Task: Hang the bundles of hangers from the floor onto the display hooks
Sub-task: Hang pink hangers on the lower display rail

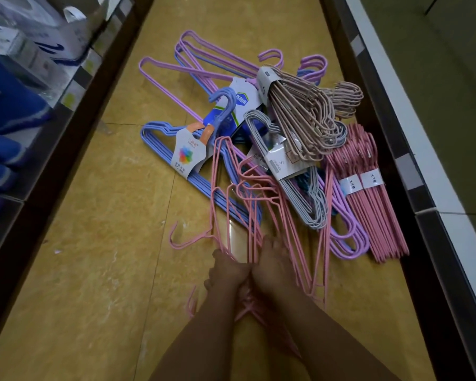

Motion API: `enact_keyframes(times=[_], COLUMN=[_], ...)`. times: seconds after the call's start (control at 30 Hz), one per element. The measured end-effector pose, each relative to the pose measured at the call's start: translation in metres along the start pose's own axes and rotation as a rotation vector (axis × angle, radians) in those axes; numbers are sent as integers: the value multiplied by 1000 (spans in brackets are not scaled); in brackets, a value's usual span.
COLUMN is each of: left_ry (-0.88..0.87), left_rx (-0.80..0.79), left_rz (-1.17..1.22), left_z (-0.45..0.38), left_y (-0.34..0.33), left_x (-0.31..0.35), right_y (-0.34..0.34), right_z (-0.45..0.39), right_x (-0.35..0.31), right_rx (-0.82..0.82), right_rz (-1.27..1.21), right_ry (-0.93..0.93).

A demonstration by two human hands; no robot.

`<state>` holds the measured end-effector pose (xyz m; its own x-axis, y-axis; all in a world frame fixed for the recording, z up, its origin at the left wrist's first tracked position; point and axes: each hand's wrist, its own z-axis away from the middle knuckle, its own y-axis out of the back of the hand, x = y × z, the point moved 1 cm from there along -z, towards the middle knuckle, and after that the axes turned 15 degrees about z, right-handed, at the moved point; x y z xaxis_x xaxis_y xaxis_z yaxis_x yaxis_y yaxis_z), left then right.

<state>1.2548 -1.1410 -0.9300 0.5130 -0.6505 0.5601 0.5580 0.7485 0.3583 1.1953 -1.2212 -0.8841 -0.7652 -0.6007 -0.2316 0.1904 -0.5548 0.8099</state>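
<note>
two hands, side by side and touching, grip loose pink hangers [248,204] low over the floor [99,243]: left hand [228,270] and right hand [272,268] both curl round the wires. beyond them lies a pile: blue bundle [160,149], grey bundle [294,185], beige bundle [300,116], pink bundle [368,193], purple hangers [193,64].

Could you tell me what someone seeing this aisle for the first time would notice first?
A tangled heap of coloured hangers sprawls across the yellow floor between two shelf bases. At the near edge, the left hand and right hand sit together, both with a grip on a loose bunch of pink hangers. A banded pink bundle lies at the right.
</note>
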Motion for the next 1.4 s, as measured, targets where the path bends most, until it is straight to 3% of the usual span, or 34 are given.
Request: enact_keyframes(times=[0.17, 0.3, 0.43, 0.57, 0.67, 0.8, 0.9, 0.97, 1.13, 1.27, 1.33, 1.4], left_ry=[29, -28, -90, -156, -174, -164, -189, -210, -158, -137, -138, -131], left_rx=[75, 90, 55, 140, 222, 202, 182, 180, 210, 205, 205, 209], left_rz=[-40, 114, 81, -10, -65, -19, -33, -34, 32, 40, 47, 120], left_z=[7, 9, 11, 18, 20, 13, 10, 8, 1, -2, -5, -6], left_y=[3, 9, 14, 26, 41, 48, 45, 43, 51, 55, 58, 61], left_x=[-11, -16, -16, -15, -14, -14, -13, -12, -8, -11, -13, -14], right_y=[-7, -10, -19, -25, -20, -22, -23, -21, -29, -33, -30, -29], right_z=[-5, -6, -7, -14, -7, 11, 30, 37, 36, 29, 26, 24], right_x=[5, 1, -6, -19, -29, -29, -27, -23, -17, -18, -19, -19], right_rx=[-248, -279, -369, -406, -329, 37, 177, 196, 55, 481, 582, 448], right_rz=[-124, -237, -265, -247, -259, 102, 129, 121, 387, 461, 388, 304], right_ry=[14, 82, 128, 170, 209, 205, 257, 308, 438, 569, 463, 204])
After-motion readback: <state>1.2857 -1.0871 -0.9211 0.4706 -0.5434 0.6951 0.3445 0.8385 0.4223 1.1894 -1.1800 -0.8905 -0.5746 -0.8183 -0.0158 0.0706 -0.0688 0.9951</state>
